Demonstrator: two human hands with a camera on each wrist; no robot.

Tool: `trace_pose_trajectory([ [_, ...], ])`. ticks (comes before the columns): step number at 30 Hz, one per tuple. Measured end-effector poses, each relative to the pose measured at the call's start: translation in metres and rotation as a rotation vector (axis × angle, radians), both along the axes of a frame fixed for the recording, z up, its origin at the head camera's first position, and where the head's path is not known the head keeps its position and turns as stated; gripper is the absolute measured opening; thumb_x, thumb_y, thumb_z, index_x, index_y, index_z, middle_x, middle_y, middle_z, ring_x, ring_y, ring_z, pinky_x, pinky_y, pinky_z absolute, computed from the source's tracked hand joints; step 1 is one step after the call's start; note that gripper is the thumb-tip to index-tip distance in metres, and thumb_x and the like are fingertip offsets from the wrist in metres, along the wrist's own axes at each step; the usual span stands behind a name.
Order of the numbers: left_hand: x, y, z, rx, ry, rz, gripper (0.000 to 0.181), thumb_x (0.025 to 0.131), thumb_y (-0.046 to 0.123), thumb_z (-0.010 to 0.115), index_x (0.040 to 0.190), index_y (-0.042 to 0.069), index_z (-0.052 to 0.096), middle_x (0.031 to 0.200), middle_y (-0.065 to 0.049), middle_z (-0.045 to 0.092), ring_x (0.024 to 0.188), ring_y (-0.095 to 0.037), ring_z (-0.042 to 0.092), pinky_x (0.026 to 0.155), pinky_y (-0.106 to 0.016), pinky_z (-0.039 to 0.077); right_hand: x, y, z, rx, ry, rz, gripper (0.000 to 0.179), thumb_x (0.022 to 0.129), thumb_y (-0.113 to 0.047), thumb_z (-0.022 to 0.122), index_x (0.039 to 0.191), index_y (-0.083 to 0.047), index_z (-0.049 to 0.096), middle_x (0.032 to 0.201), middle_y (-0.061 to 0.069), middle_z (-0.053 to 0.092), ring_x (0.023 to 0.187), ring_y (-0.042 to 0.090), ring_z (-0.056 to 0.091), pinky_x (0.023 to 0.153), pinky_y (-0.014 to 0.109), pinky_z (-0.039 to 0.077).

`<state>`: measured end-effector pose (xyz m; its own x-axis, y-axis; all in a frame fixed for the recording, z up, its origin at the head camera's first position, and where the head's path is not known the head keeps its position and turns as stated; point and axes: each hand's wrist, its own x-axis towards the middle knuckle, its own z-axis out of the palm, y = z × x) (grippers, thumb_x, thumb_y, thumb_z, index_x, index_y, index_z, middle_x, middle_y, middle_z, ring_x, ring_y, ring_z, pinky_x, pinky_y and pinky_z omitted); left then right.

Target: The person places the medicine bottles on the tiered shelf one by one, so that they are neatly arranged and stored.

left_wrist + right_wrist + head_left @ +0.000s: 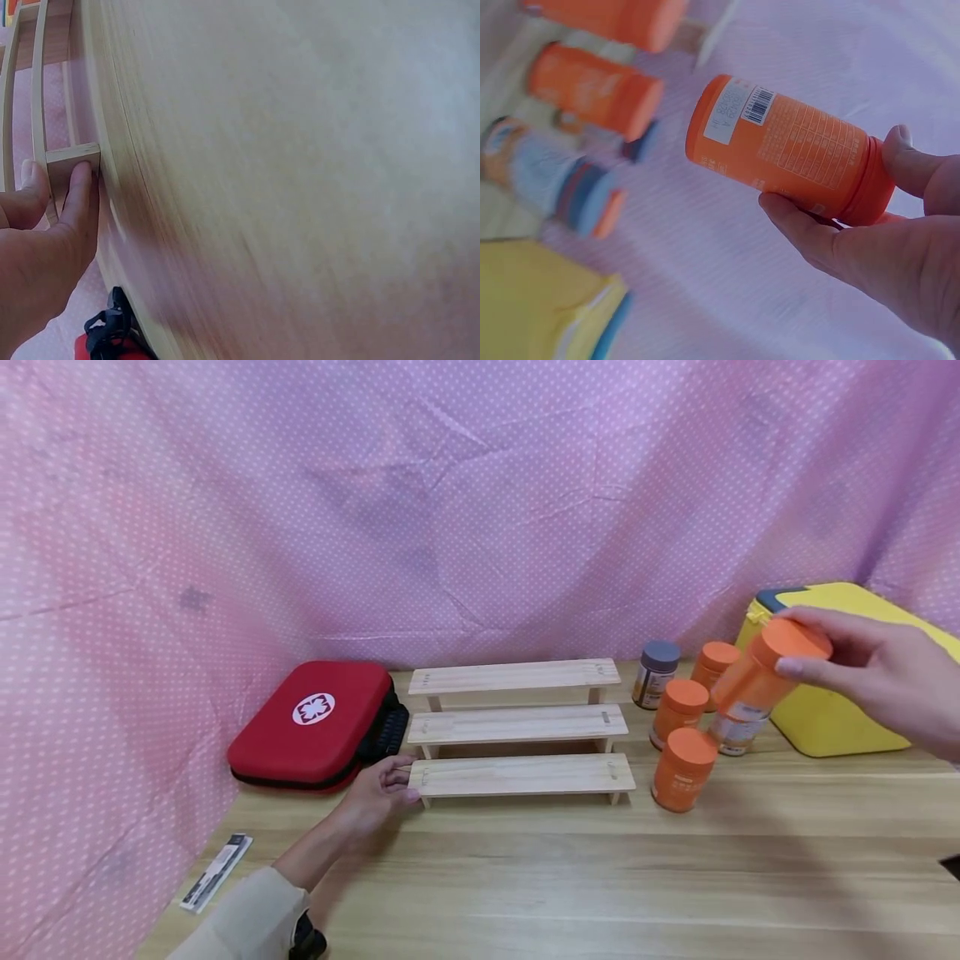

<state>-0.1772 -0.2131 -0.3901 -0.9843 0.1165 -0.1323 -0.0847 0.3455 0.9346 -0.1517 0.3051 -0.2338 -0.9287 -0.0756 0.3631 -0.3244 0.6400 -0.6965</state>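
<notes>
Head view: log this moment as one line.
left hand: grips wooden rack, front left | right hand: holds orange bottle aloft | red case: left of wooden rack

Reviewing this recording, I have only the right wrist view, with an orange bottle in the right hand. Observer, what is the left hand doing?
Observer: In the head view, the left hand holds the left end of the front wooden board.

Operator: Does that board stand alone?

Observer: No, a middle board and a back board stand behind it, one after the other.

Operator: What is nearest that hand on its far left side?

Observer: A red case with a round white emblem lies there, behind and to the left of the hand.
</notes>
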Motion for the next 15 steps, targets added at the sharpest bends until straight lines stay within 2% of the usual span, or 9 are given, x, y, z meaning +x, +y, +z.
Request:
trace_pose_trajectory([
  [4,-0.001,0.001,0.000,0.010,0.005,-0.010,0.050,0.086,-0.013,0.060,0.134,-0.009,0.044,0.114,-0.025,0.061,0.098,-0.025,0.062,0.080,-0.025,0.057,-0.014,-0.019,0.020,0.089,-0.019,0.058,0.047,0.091,-0.016,0.068,0.136,-0.017,0.054,0.101,-0.014,0.065,0.089,-0.003,0.057,0.073,0.004,0.040],
  [9,0.000,0.001,0.002,0.004,0.009,-0.017,0.050,0.086,-0.013,0.061,0.133,-0.010,0.044,0.114,-0.027,0.061,0.098,-0.025,0.063,0.079,-0.024,0.056,-0.033,-0.054,0.040,0.154,-0.094,0.090,0.055,0.091,-0.032,0.067,0.142,-0.021,0.049,0.114,-0.002,0.065,0.094,0.001,0.057,0.075,0.007,0.043],
  [12,0.000,-0.001,0.001,-0.002,0.004,-0.020,0.050,0.086,-0.012,0.062,0.132,-0.010,0.044,0.114,-0.026,0.061,0.098,-0.024,0.063,0.080,-0.025,0.056,-0.045,-0.081,0.052,0.165,-0.146,0.141,0.055,0.092,-0.040,0.064,0.142,-0.023,0.048,0.119,0.009,0.063,0.099,0.012,0.056,0.081,0.021,0.044],
  [15,-0.001,-0.002,-0.001,-0.006,0.006,-0.026,0.049,0.085,-0.013,0.062,0.131,-0.011,0.044,0.114,-0.026,0.062,0.098,-0.025,0.063,0.080,-0.025,0.056,-0.059,-0.108,0.059,0.145,-0.174,0.210,0.054,0.092,-0.042,0.062,0.141,-0.022,0.049,0.120,0.010,0.061,0.105,0.021,0.053,0.086,0.036,0.043],
])
